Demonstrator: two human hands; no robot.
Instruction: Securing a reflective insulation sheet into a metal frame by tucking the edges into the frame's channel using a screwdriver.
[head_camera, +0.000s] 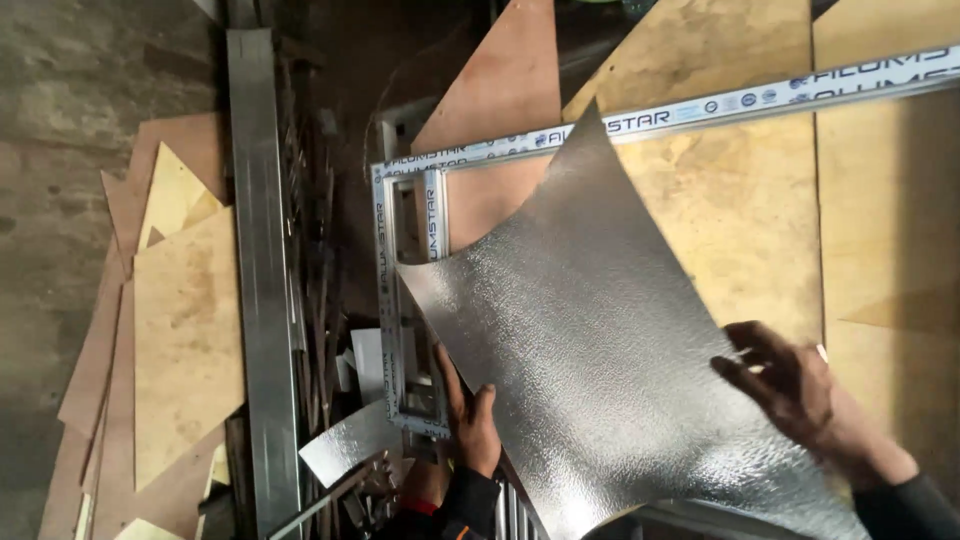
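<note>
Head view: left hand (470, 420) grips the edge of the embossed silver metal sheet (600, 340); right hand (790, 385) presses half-open on its far side, positioning it; aligning over the aluminium frame (385, 300) seemingly follows.

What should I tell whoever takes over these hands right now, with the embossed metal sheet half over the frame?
Left hand: gripping the left edge of the embossed metal sheet, fingers curled over it.
Right hand: lying on the sheet's right side, fingers spread, pressing rather than clasping.
Sheet: bowed, its top corner lifted over the long aluminium profile, its left part overlapping the rectangular aluminium frame. Both lie on plywood boards.
Done: sheet brought over the frame.
Left: it is not yet flat or lined up with the frame.
A smaller embossed offcut lies lower left.
</note>
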